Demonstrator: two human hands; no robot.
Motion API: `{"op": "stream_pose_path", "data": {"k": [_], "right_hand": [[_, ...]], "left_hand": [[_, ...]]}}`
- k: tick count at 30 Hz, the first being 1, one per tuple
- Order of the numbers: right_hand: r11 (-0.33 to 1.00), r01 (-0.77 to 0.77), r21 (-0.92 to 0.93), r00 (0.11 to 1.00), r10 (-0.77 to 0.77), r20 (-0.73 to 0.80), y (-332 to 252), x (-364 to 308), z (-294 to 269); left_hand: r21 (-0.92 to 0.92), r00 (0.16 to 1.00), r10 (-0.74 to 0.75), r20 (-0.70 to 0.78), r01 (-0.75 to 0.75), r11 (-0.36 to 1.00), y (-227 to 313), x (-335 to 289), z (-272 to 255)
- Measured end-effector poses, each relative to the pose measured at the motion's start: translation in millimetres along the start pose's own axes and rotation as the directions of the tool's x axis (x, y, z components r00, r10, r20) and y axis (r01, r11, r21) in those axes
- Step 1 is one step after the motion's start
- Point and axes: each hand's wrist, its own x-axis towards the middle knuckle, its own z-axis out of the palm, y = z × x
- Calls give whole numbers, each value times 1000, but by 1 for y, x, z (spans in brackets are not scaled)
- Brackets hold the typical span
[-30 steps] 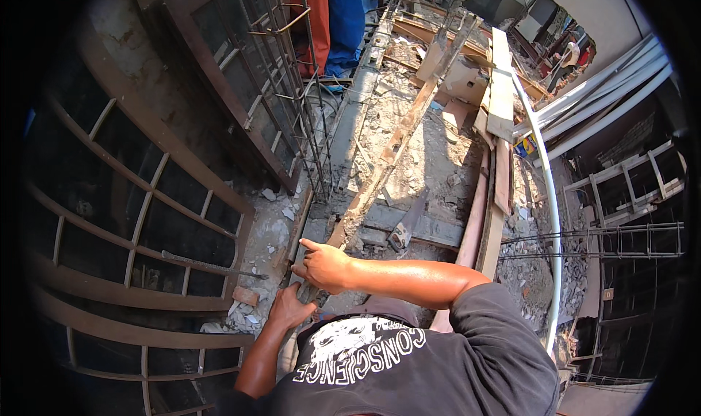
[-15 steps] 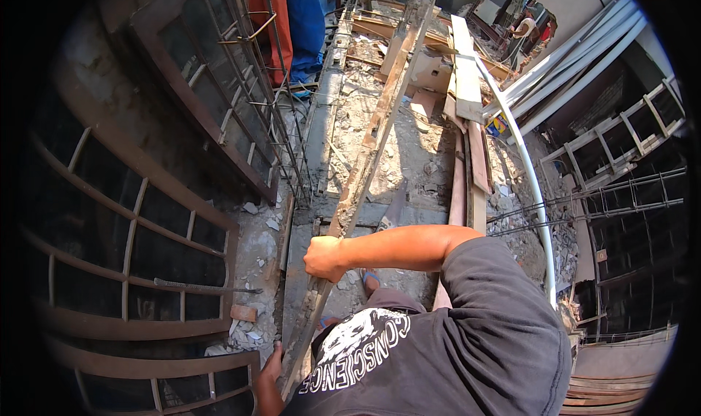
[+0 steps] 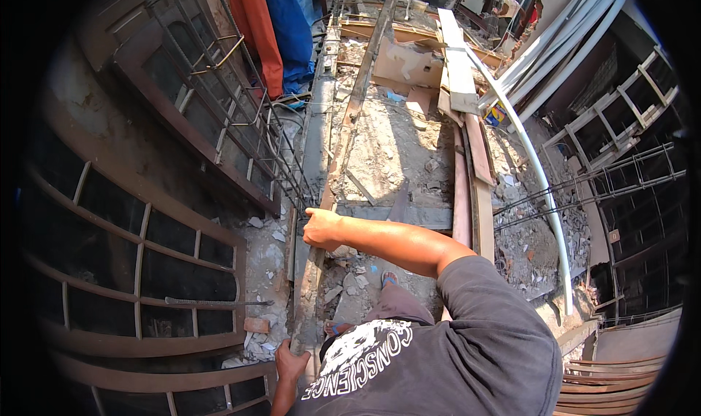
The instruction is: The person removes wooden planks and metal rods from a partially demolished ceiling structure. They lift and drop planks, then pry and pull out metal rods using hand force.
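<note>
A long, weathered wooden beam with crumbly mortar-like residue runs from beside my body far out ahead, leaning slightly right. My right hand is closed over it, the arm reaching across my chest. Lower down, near my left side, my left hand grips the same beam, its thumb against the edge and its other fingers mostly hidden. My sandalled feet stand on rubble just right of the beam.
Brown framed glass panels and a steel rebar cage stand to the left. Stacked planks lie on the right, beside a white pipe. Broken masonry covers the ground ahead. A person is far back.
The beam's far part has swung left and lower, and now lies nearer the concrete strip. Both hands keep hold of it; in the picture my right hand sits higher.
</note>
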Motion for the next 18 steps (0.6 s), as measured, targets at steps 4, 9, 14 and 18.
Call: {"op": "stream_pose_path", "data": {"k": [4, 9, 14, 18], "right_hand": [[999, -31, 12, 995, 30, 92, 15, -13, 9], [994, 25, 106, 996, -16, -83, 27, -47, 42], [988, 47, 148, 977, -15, -215, 51, -87, 58], [987, 58, 150, 965, -17, -261, 103, -140, 63]], "left_hand": [[151, 997, -25, -72, 35, 988, 41, -6, 4], [171, 995, -58, -86, 72, 983, 55, -15, 29], [5, 996, -87, -18, 87, 996, 85, -7, 47], [76, 995, -97, -26, 99, 992, 154, 9, 71]]}}
